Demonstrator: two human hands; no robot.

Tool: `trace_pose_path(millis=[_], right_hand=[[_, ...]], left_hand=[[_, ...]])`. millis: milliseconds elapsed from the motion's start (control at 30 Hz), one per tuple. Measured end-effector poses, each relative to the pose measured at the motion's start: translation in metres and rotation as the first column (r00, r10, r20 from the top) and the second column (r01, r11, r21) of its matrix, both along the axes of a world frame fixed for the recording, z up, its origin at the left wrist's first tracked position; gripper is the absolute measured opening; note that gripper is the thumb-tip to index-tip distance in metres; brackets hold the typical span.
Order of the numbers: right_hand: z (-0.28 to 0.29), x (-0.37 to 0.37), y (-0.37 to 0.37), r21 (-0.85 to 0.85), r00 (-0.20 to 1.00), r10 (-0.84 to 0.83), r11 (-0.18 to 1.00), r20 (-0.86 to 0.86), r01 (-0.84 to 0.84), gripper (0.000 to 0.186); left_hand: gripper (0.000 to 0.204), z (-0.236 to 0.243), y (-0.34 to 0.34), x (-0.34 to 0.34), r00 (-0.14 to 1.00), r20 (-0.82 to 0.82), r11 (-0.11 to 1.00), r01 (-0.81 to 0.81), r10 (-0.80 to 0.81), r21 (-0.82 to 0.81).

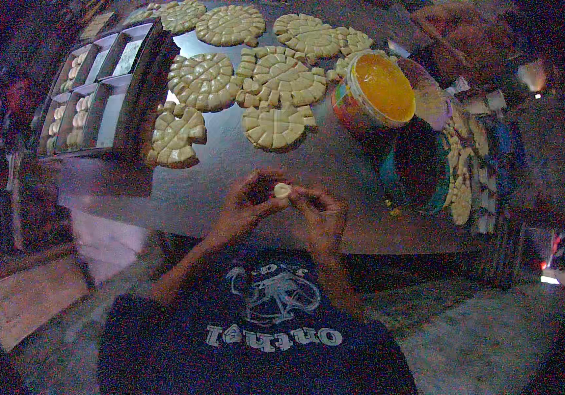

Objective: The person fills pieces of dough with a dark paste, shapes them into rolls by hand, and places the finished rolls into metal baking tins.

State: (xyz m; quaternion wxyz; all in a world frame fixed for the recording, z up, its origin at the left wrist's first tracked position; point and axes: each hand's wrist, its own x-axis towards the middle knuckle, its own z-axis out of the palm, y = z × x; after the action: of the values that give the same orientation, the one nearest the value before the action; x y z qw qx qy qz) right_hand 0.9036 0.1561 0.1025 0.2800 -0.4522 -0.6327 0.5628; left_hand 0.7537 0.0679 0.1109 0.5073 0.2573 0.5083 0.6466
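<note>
Between my two hands, above the near part of the table, is a small pale piece of dough (282, 190), roundish with a slight hollow in it. My left hand (246, 205) pinches it from the left with curled fingers. From the right, the fingertips of my right hand (322, 214) close on the same piece. Beyond the hands lie several flat dough rounds cut into blocks; the nearest dough round (273, 126) has a ragged edge. A bucket (382, 89) with a bright yellow-orange mass inside stands to the right of them.
At the left, a dark compartment box (103, 89) holds rows of pale pieces in some sections. Right of the bucket sit a dark green-rimmed container (444, 172) and more pale dough pieces (460, 155). The table's near edge (401, 253) runs just before my body. The room is dim.
</note>
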Motion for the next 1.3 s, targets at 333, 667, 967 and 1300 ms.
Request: trace_pose_path(millis=[333,667,967,1300], right_hand=[[0.005,-0.003,-0.005,0.846,0.948,0.142,0.429,0.284,-0.318,0.029],[0.023,-0.010,-0.014,0.714,0.975,0.042,0.675,0.218,-0.189,0.024],[0.033,-0.010,-0.010,0.321,0.985,0.097,0.937,0.145,-0.139,0.021],[0.031,-0.005,-0.006,0.432,0.971,0.161,0.873,0.179,-0.224,0.014]], left_hand=[[0.030,-0.018,-0.001,-0.005,0.962,0.272,0.998,0.018,-0.001,-0.060],[0.023,0.002,-0.012,-0.010,0.939,-0.340,0.999,0.044,-0.046,-0.014],[0.019,-0.004,-0.009,-0.001,0.978,-0.203,0.998,0.045,-0.053,-0.043],[0.015,-0.014,-0.008,0.011,0.956,-0.286,0.997,-0.072,0.060,-0.034]])
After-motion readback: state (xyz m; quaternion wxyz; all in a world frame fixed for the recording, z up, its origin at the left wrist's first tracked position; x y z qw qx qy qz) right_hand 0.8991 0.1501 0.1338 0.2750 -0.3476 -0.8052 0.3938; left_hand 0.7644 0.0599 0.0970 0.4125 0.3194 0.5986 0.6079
